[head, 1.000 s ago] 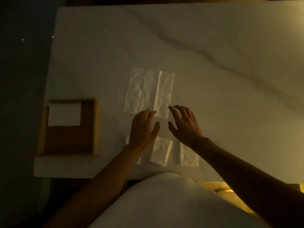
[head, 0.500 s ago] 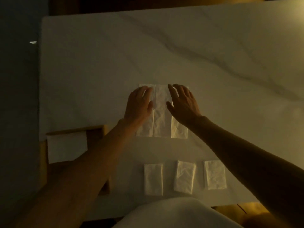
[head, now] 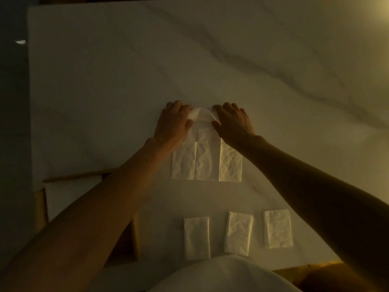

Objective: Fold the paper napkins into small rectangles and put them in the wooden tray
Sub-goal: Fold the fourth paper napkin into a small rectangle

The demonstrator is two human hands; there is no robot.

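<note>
1. Both hands have moved up to the far end of the big napkin (head: 206, 159) since half a second ago, and that far end now curls up off the table (head: 105, 81).
2. The left hand (head: 173, 123) pinches the far left corner of the big napkin, with its fingers closed on the paper.
3. The right hand (head: 233, 122) pinches the far right corner the same way, fingers closed on the paper.
4. Between the two hands the lifted edge makes a small rounded hump.
5. The near part of the big napkin lies flat on the table, about in the middle, with long creases running toward the person.
6. Three small folded napkins sit in a row by the near edge of the table: the left folded napkin (head: 196, 238), the middle folded napkin (head: 239, 232) and the right folded napkin (head: 277, 228). They are apart from each other.
7. The wooden tray (head: 41, 204) sits at the near left corner of the table, mostly hidden under the left arm.
8. A white napkin in the tray (head: 63, 197) shows just past the tray's far rim.
9. The room is dim, so small things are hard to see.
</note>
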